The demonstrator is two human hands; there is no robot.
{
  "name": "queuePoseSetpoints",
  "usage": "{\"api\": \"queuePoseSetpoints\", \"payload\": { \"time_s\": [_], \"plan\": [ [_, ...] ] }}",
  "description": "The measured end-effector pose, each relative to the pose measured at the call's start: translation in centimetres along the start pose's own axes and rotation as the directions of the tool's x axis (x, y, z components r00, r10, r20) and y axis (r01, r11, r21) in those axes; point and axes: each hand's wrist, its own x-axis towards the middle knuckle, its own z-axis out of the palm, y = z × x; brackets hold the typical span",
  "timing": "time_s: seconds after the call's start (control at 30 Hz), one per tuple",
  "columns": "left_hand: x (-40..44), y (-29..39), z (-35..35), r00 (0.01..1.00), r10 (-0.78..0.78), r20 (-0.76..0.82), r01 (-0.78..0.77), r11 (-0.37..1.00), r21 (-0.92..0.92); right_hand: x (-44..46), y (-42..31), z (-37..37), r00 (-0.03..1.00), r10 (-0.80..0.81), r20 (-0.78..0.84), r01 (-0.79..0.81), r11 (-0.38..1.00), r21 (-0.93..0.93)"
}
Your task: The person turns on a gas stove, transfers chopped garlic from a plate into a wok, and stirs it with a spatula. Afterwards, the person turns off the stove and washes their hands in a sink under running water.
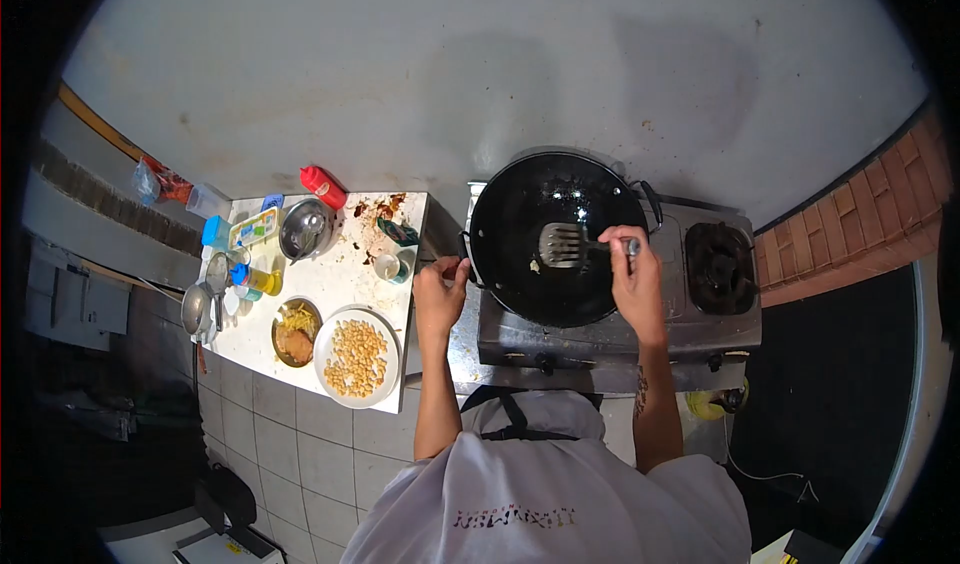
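A large black wok (520, 284) sits on the left side of the gas stove (640, 349). My right hand (632, 269) is wrapped round the handle of a slotted metal spatula (563, 246), whose head lies inside the wok. A small pale scrap of food (535, 264) is near the spatula's head. My left hand (441, 291) is at the wok's left side, its fingers closed at the small loop handle (468, 264). The wok's other handle (653, 206) sticks out at the upper right.
On the white table (255, 344) at the left are a plate of pale yellow pieces (356, 358), a bowl of food (297, 332), a metal bowl (308, 229), a red bottle (323, 186) and scattered scraps. A second burner (720, 269) is at the right.
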Motion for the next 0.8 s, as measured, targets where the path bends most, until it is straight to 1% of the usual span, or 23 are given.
{"api": "queuePoseSetpoints", "payload": {
  "time_s": [0.03, 0.07, 0.1, 0.17, 0.2, 0.23, 0.3, 0.33, 0.37, 0.43, 0.47, 0.57, 0.6, 0.63, 0.7, 0.77, 0.8],
  "plan": [
    [0.1, -0.1, 0.0, 1.000, 0.000, 0.001, 0.000, 1.000, -0.002, -0.2, -0.4, 0.3, 0.999, -0.024, 0.040, 0.022, 0.999, 0.033],
    [0.2, -0.2, 0.2, 1.000, 0.004, -0.009, -0.004, 1.000, 0.002, -0.3, -0.9, 0.4, 0.994, 0.021, 0.107, -0.025, 0.999, 0.039],
    [0.2, -0.2, 0.2, 1.000, 0.008, -0.021, -0.008, 1.000, 0.005, -0.4, -0.4, 0.5, 0.994, 0.020, 0.108, -0.024, 0.999, 0.037],
    [0.3, 0.0, 0.1, 1.000, -0.008, -0.001, 0.008, 1.000, 0.009, -0.3, 1.0, 0.8, 0.998, 0.003, 0.068, -0.004, 1.000, 0.021],
    [0.3, 0.1, -0.1, 0.999, -0.025, 0.020, 0.025, 1.000, 0.015, -0.1, 0.7, 0.7, 0.997, -0.072, 0.009, 0.072, 0.997, -0.011],
    [0.2, 0.3, -0.2, 0.999, -0.031, 0.013, 0.030, 0.999, 0.010, 0.1, 0.7, 0.6, 0.997, -0.077, 0.018, 0.077, 0.997, -0.012],
    [0.3, 0.6, -0.3, 0.999, -0.042, 0.025, 0.042, 0.999, 0.004, 0.5, 0.8, 0.1, 0.982, -0.156, -0.110, 0.144, 0.984, -0.107],
    [0.3, 0.5, -0.3, 0.999, -0.043, 0.019, 0.043, 0.999, 0.002, 0.4, 0.0, -0.6, 0.994, -0.056, -0.097, 0.045, 0.993, -0.109],
    [0.3, 0.5, -0.3, 1.000, -0.030, -0.001, 0.030, 1.000, -0.009, 0.4, 0.1, -0.8, 0.994, -0.059, -0.094, 0.049, 0.993, -0.110],
    [0.2, 0.3, -0.1, 1.000, -0.020, -0.022, 0.019, 0.999, -0.028, 0.6, 0.1, -1.5, 0.997, 0.011, -0.074, -0.024, 0.983, -0.180],
    [0.3, 0.1, 0.0, 1.000, -0.016, -0.015, 0.016, 0.999, -0.034, 0.6, 0.2, -1.1, 0.995, 0.016, -0.099, -0.034, 0.984, -0.176],
    [0.4, -0.2, 0.1, 1.000, -0.013, -0.007, 0.013, 0.999, -0.033, 0.5, 2.3, 0.7, 0.995, -0.017, -0.103, -0.004, 0.979, -0.203],
    [0.4, -0.2, 0.1, 1.000, -0.014, 0.001, 0.014, 1.000, -0.021, 0.4, 2.2, 1.3, 0.994, 0.059, -0.091, -0.069, 0.991, -0.111],
    [0.6, -0.1, 0.0, 1.000, -0.012, -0.003, 0.011, 1.000, -0.024, 0.6, 2.1, 1.4, 0.994, 0.055, -0.092, -0.065, 0.992, -0.111],
    [0.3, -0.1, 0.0, 0.999, -0.032, 0.001, 0.032, 0.998, -0.052, 0.6, 1.2, 1.1, 0.994, 0.014, -0.112, -0.020, 0.998, -0.056],
    [0.2, -0.2, 0.0, 0.999, -0.045, 0.010, 0.046, 0.998, -0.050, 1.0, 0.3, 0.6, 0.991, 0.036, -0.130, -0.047, 0.996, -0.079],
    [0.3, -0.3, 0.0, 0.998, -0.053, 0.019, 0.054, 0.997, -0.049, 1.3, 0.6, 0.3, 0.992, 0.003, -0.127, -0.025, 0.985, -0.169]
  ]
}}
